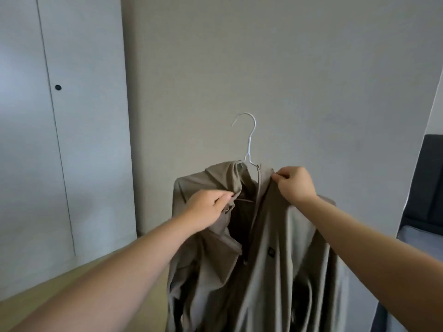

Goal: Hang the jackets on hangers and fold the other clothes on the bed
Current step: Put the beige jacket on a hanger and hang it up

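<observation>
Jacket (pixel 271 236) – matt taupe cloth, smooth; hanger (pixel 249 140) – thin white wire.

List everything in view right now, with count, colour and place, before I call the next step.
jacket: one, beige, centre, draped on the hanger, front open
hanger: one, white wire, hook sticking up above the collar, hooked on nothing
cabinet doors: two, pale grey, left
knob: one, black, on the left door
wall: one, off-white, behind the jacket
flat surface: one, tan, lower left
dark panel: one, black, right edge
left hand: one, bare, fingers pinching the jacket's left front edge
right hand: one, bare, fingers pinching the right collar edge
</observation>
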Motion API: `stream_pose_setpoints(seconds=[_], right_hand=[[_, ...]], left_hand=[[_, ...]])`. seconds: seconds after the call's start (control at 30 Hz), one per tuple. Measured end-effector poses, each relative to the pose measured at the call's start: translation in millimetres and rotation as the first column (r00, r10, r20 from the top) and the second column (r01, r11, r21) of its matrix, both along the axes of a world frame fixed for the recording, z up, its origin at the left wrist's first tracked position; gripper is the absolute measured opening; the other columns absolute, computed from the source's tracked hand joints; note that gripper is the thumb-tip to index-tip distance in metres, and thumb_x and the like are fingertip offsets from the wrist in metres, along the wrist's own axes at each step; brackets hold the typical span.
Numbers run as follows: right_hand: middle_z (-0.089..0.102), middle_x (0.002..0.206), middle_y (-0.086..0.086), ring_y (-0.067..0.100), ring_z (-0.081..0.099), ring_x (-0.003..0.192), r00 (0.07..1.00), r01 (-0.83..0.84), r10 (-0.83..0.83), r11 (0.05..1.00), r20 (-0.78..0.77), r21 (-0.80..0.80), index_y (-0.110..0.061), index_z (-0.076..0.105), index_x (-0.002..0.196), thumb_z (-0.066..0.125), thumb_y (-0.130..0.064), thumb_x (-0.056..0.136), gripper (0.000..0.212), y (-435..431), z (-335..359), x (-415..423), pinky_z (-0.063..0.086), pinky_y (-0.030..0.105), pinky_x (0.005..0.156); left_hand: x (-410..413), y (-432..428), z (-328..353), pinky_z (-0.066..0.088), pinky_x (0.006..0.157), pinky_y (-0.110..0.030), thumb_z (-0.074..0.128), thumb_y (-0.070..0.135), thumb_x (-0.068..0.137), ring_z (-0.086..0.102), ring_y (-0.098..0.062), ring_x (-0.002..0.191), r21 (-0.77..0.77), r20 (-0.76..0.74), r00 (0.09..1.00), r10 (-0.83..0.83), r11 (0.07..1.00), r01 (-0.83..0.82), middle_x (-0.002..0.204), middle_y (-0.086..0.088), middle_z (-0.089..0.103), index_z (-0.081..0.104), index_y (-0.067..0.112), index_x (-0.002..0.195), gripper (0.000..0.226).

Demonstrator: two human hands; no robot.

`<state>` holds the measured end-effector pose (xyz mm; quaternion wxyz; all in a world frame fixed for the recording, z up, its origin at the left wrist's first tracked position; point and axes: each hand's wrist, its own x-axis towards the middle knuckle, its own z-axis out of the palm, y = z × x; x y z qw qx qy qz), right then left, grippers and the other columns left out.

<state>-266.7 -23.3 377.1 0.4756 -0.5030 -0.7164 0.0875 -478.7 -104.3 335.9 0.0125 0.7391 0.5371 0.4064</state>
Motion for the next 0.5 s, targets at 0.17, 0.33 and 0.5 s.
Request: stream_pose_setpoints(seconds=[0.17, 0.33, 0.5], right_hand=[[0.057, 0.063, 0.005, 0.015, 0.049, 0.061, 0.986, -0.129, 0.127, 0.992, -0.106, -0.01, -0.01, 0.065, 0.069, 0.061, -0.01, 0.088, 0.02, -2, 0, 14, 0.038, 0.019, 0.056], [0.057, 0.064, 0.0, 0.013, 0.049, 0.064, 0.973, -0.15, 0.141, 0.988, -0.185, -0.038, -0.011, 0.066, 0.071, 0.059, -0.007, 0.088, 0.019, -7, -2, 23, 0.037, 0.009, 0.051], [0.052, 0.07, -0.001, 0.021, 0.048, 0.069, 0.998, 0.043, -0.047, 0.995, 0.051, 0.093, -0.017, 0.05, 0.07, 0.056, -0.036, 0.088, 0.027, -13, 11, 19, 0.034, 0.029, 0.057]], left_hand=[[-28, 16, 33, 0.034, 0.098, -0.04, 0.039, 0.044, 0.096, 0.044, -0.029, 0.122, 0.264, -0.271, 0.872, 0.409, 0.902, -0.341, 0.133, -0.007, 0.051, 0.045, 0.017, 0.136, 0.049], [-21, 34, 40, 0.036, 0.064, -0.032, 0.043, 0.034, 0.098, 0.056, -0.031, 0.085, 0.029, -0.228, 0.922, 0.314, 0.948, -0.316, 0.084, -0.007, 0.06, 0.058, 0.012, 0.087, 0.029], [-5, 38, 35, 0.027, 0.056, -0.03, 0.047, 0.03, 0.096, 0.046, -0.024, 0.068, 0.128, -0.139, 0.93, 0.341, 0.937, -0.324, 0.068, 0.0, 0.051, 0.054, 0.015, 0.074, 0.028]])
